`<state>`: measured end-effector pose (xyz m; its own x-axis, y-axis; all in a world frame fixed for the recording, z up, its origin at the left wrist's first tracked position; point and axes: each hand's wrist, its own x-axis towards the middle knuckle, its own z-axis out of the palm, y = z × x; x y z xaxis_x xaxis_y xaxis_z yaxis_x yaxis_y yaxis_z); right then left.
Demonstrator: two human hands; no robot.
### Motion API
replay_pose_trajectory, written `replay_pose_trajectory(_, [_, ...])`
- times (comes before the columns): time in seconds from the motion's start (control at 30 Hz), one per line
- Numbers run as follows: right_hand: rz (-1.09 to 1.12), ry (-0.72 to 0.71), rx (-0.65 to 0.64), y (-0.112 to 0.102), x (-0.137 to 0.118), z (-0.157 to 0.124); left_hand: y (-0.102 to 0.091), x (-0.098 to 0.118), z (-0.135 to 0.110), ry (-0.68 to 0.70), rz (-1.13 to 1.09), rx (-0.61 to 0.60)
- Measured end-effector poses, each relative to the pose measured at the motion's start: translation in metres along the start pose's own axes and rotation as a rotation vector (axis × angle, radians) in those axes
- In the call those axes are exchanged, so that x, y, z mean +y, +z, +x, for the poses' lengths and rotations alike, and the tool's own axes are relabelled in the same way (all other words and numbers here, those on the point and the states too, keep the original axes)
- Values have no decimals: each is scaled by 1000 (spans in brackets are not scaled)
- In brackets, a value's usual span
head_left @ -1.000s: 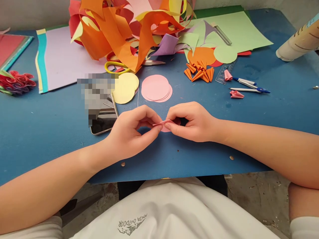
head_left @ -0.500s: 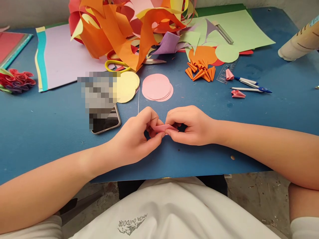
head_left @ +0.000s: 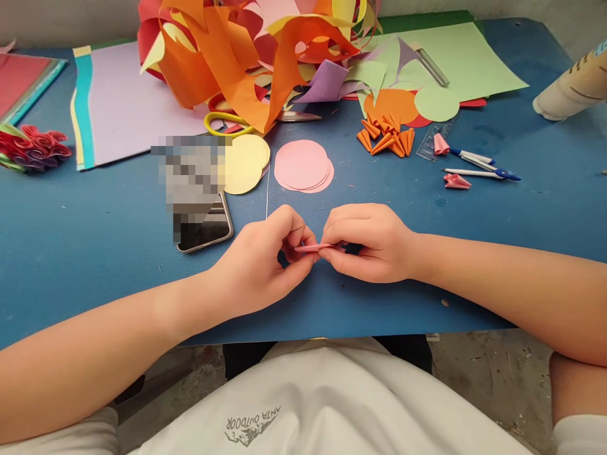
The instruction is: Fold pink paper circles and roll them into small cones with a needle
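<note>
Both my hands meet over the near middle of the blue table and pinch one small folded pink paper piece. My left hand grips its left end between thumb and fingertips. My right hand holds the right end with its fingers curled in. Just beyond the hands lies a stack of pink paper circles, with yellow circles to its left. Most of the pink piece is hidden by my fingers.
A phone lies left of my hands. Farther back are a heap of orange and mixed paper scraps, yellow-handled scissors, small orange cones, two pink cones, pens, a green sheet, a lilac sheet and paper roses.
The pink piece has been pressed flatter between my fingertips. Both hands stay together at the same spot; the view has shifted slightly.
</note>
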<state>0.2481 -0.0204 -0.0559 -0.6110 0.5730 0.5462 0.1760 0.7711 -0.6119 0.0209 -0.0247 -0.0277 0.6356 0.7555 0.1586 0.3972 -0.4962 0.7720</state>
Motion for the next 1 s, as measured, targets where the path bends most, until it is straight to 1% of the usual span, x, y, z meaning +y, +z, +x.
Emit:
replay_pose_trajectory(0.17, [-42,30,-60,2,1,1,-2,-3,-1,-48,-20,-97])
replay_pose_trajectory(0.27, [-44,22,-72,1,1,1,-2,-5,0,-78,-37,-109])
replay_pose_trajectory(0.33, [-25,20,-42,0,1,1,-1,-7,1,-83,-79,-87])
replay_pose_trajectory(0.4, [-14,41,18,-1,0,2,0,-9,3,-87,-118,-46])
replay_pose_trajectory(0.57, [-11,138,117,-2,-1,4,2,-8,8,-124,-251,17])
replay_pose_trajectory(0.7, [78,216,185,1,-1,2,2,-5,9,-170,-326,67])
replay_pose_trajectory(0.87, [130,255,184,4,-1,-1,2,-6,10,-188,-388,115])
replay_pose_trajectory(1.0, [154,261,191,4,-1,-2,2,-6,10,-168,-358,115])
